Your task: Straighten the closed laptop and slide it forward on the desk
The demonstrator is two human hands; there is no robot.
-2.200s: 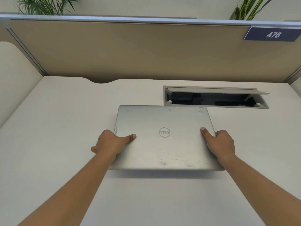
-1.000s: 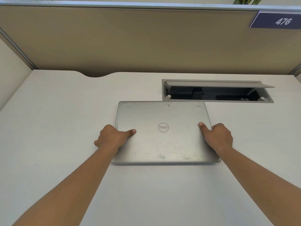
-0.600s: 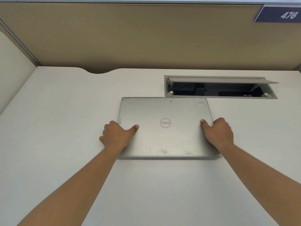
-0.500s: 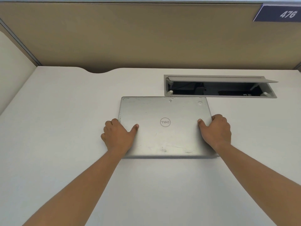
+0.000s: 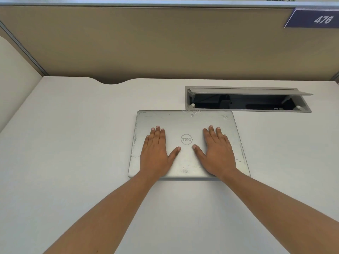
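Note:
A closed silver laptop (image 5: 187, 121) with a round logo lies flat on the white desk (image 5: 73, 143), its edges square to the desk. Its far edge sits just short of the cable hatch. My left hand (image 5: 156, 153) rests palm down on the left half of the lid, fingers stretched forward. My right hand (image 5: 217, 153) lies flat on the right half in the same way. Both thumbs point toward the logo. Neither hand grips an edge.
An open cable hatch (image 5: 247, 109) with a raised grey flap is sunk into the desk behind the laptop to the right. A tan partition (image 5: 165, 43) closes the back, with a blue sign 476 (image 5: 315, 19). A curved cutout (image 5: 111, 81) notches the desk's rear edge.
Both hands have let go of the laptop's side edges and now lie flat on top of the lid. The laptop has slid a little farther from me, toward the hatch.

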